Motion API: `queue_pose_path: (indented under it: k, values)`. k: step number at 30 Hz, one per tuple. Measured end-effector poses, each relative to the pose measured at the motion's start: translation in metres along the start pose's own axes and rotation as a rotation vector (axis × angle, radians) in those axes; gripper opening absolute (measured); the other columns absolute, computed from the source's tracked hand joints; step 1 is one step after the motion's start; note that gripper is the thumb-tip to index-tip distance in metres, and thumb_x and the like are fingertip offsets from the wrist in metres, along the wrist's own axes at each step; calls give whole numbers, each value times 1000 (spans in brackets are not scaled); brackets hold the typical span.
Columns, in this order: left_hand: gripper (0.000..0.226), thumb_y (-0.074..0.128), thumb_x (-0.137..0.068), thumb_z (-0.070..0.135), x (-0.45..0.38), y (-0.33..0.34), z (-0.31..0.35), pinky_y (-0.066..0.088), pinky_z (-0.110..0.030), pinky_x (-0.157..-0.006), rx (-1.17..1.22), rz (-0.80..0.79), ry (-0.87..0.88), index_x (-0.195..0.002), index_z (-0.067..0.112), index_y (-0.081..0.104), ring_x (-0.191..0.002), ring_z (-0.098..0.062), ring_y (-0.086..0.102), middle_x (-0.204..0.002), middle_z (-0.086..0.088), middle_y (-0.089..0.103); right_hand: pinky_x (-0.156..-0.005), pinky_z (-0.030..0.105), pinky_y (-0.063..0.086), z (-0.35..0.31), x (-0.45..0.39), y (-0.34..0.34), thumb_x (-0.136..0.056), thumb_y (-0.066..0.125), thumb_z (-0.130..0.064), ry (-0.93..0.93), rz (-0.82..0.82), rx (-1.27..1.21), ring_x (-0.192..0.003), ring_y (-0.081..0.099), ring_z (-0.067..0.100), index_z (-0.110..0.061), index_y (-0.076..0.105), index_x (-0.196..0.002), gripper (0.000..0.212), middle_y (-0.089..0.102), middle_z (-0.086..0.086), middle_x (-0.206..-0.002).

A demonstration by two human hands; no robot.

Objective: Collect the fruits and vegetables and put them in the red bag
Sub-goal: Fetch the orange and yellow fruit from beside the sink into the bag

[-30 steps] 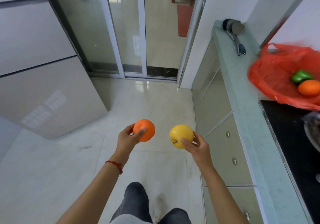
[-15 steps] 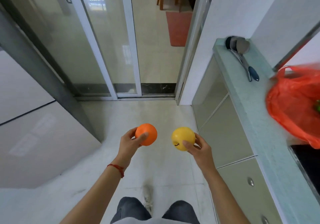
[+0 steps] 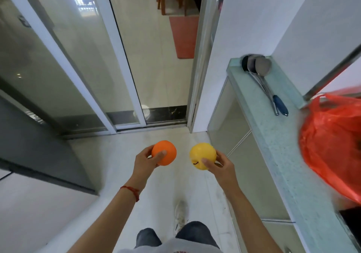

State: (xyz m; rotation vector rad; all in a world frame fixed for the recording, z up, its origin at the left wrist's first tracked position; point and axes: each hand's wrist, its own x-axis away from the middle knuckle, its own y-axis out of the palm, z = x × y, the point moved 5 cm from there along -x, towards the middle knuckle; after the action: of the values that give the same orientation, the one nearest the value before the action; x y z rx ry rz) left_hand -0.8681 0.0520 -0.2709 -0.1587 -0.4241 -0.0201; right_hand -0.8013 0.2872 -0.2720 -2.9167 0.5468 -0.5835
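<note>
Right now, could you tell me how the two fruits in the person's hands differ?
The orange fruit is orange and unmarked, gripped by the left hand; the yellow fruit is yellow with a small dark mark, gripped by the right hand. Both are round, similar in size, held above the floor.

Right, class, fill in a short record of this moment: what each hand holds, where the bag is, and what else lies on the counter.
left hand: grips orange fruit
right hand: grips yellow fruit
red bag: on counter, to the person's right
bag contents: not visible
also on counter: ladles lying beside the wall
fruits: held apart, over the floor
</note>
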Motion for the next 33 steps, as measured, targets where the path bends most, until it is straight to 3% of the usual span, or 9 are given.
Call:
queue_pose_path:
  k: [5, 7, 14, 18, 20, 22, 25, 28, 33]
  values:
    - [50, 64, -82, 21, -43, 36, 33, 48, -34, -79, -29, -50, 19, -128, 10, 46, -104, -24, 49, -117, -4, 48, -67, 17, 53, -23, -47, -21, -62, 81, -32, -8, 34, 2, -87, 61, 3, -13, 57, -123, 68, 63, 7, -113]
    - [51, 65, -82, 21, -56, 50, 42, 48, -33, -78, -36, -72, 13, -128, 11, 47, -104, -23, 49, -117, -4, 49, -69, 19, 52, -25, -57, -29, -58, 76, -39, 3, 56, -8, -88, 62, 4, -14, 57, -122, 71, 63, 7, -113]
    - [51, 67, -80, 20, -94, 106, 69, 48, -34, -78, -130, -224, 28, -127, 10, 48, -104, -24, 50, -115, -4, 49, -76, 29, 53, -23, -75, -59, -65, 83, -27, 71, 220, -99, -90, 63, 14, -22, 57, -116, 58, 63, 8, -113]
    - [51, 68, -80, 20, -110, 152, 86, 49, -30, -73, -214, -376, 66, -126, 10, 49, -100, -23, 50, -112, -5, 50, -60, 8, 49, -21, -73, -85, -74, 76, -18, 90, 390, -118, -85, 59, 0, -14, 55, -120, 50, 61, 3, -110]
    - [50, 70, -79, 19, -114, 176, 93, 48, -24, -65, -250, -470, 84, -124, 10, 50, -95, -21, 51, -108, -3, 51, -60, 5, 47, -19, -67, -98, -75, 76, -17, 101, 497, -143, -85, 57, -5, -11, 55, -121, 51, 61, 5, -112]
    - [55, 75, -74, 23, -116, 199, 100, 49, -28, -69, -290, -567, 92, -123, 11, 52, -91, -19, 52, -106, -2, 52, -61, 5, 48, -18, -56, -109, -75, 75, -13, 114, 607, -185, -85, 57, -3, -9, 55, -121, 51, 60, 6, -111]
    - [60, 75, -61, 37, -116, 229, 105, 52, -40, -81, -371, -699, 104, -114, 17, 55, -89, -19, 56, -105, -3, 55, -63, 11, 49, -12, -38, -119, -75, 75, -12, 151, 749, -247, -87, 59, 14, -8, 53, -124, 54, 58, 6, -111]
    - [90, 67, -41, 55, -105, 256, 109, 51, -44, -89, -456, -832, 127, -119, 13, 56, -97, -23, 58, -104, -2, 57, -76, 27, 48, -4, -16, -124, -75, 75, -15, 190, 880, -306, -93, 58, 19, -10, 52, -127, 56, 57, 6, -112]
    - [83, 72, -46, 46, -77, 293, 102, 51, -41, -86, -509, -1023, 119, -119, 10, 56, -94, -23, 59, -107, -9, 61, -83, 36, 51, 16, 25, -128, -74, 76, -21, 254, 1067, -369, -94, 61, 18, -15, 53, -125, 56, 59, 4, -114]
